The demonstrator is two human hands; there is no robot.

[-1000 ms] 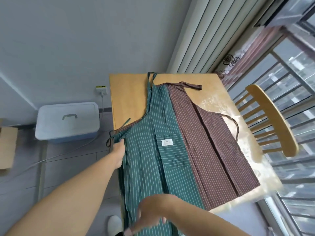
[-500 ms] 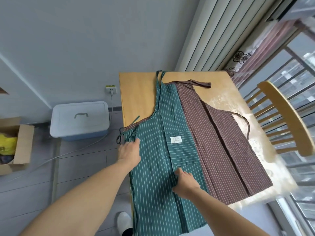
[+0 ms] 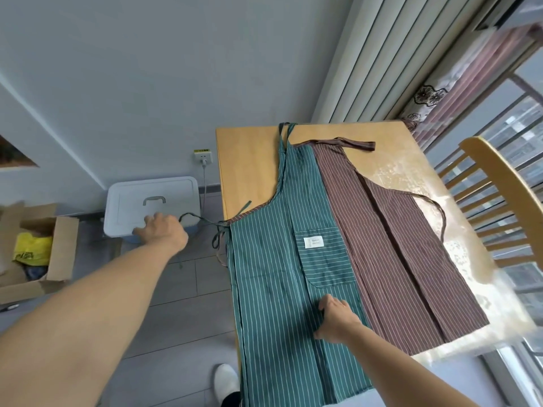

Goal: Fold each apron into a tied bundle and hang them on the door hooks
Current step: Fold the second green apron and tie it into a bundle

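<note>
Our left hand (image 3: 163, 232) is extended out past the table's left edge, fingers curled around the green apron's waist tie (image 3: 205, 222), which runs slack from the hand to the apron's side. Our right hand (image 3: 336, 318) rests on the green striped apron (image 3: 273, 289) just below its pocket (image 3: 324, 257), fingers bent and gathering a fold of cloth. We see this apron lying flat on the wooden table (image 3: 249, 163), its lower hem overhanging the near edge and partly overlapping the brown striped apron (image 3: 396, 259) beside it. On the floor stand a white lidded storage bin (image 3: 152, 207) and a cardboard box (image 3: 35, 254); a wooden chair (image 3: 499, 201) is at the right.
</note>
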